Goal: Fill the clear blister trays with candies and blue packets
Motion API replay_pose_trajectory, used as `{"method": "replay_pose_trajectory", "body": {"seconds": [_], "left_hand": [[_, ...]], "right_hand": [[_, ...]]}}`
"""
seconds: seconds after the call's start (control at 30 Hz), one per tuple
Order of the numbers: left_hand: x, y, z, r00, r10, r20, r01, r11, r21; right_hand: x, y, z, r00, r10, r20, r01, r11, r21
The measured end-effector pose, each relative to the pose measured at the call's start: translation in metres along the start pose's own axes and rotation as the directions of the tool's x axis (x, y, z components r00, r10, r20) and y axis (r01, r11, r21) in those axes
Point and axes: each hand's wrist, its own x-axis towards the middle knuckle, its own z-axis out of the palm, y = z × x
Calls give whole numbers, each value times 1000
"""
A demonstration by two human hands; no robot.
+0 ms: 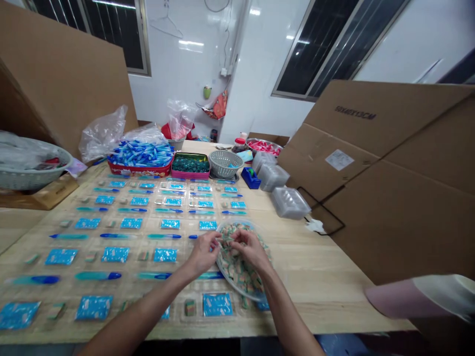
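Note:
A clear round bowl point(227, 279) holds many small striped blocks point(241, 269) in green, cream and pink that look like erasers. Over its far left side, my left hand point(203, 253) is closed, thumb against fingers. My right hand point(251, 248) is over the bowl's middle with bent, pinching fingers, close to the left fingertips. Whatever lies between the fingers of either hand is too small to make out. Clear plastic trays to the left hold blue packets point(217, 304), blue pens point(98, 276) and single striped blocks point(190, 307). The bowl overlaps the nearest trays at the right.
At the back stand a red tin of blue pens point(141, 157), a pink tin of dark green pieces point(190, 165), a grey basket point(224, 163) and a blue tape dispenser point(251, 178). Stacked clear trays point(290, 201) and a large carton point(371, 188) flank the right side.

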Motion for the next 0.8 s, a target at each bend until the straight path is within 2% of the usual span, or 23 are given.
{"method": "replay_pose_trajectory", "body": {"seconds": [0.1,0.2,0.27,0.37,0.53,0.7,0.8], "left_hand": [[8,3,8,993,-114,21,115,956,-270],[10,7,14,965,-223,141,263,795,-547],[9,11,15,944,-255,209,329,704,-629],[7,17,14,932,-288,221,359,643,-676],[6,24,12,917,-322,234,389,607,-693],[7,23,18,912,-393,117,342,571,-746],[6,23,20,921,-379,86,312,590,-744]], "right_hand": [[-3,-4,-2,997,72,-28,-61,958,282],[-5,-5,-1,995,97,-30,-76,912,404],[-5,-4,0,994,109,-30,-86,898,431],[-5,-1,0,991,130,-44,-97,889,447],[-8,1,0,993,105,-49,-74,897,437],[-10,0,1,997,81,19,-82,925,370],[-10,-1,3,995,93,30,-98,937,336]]}}
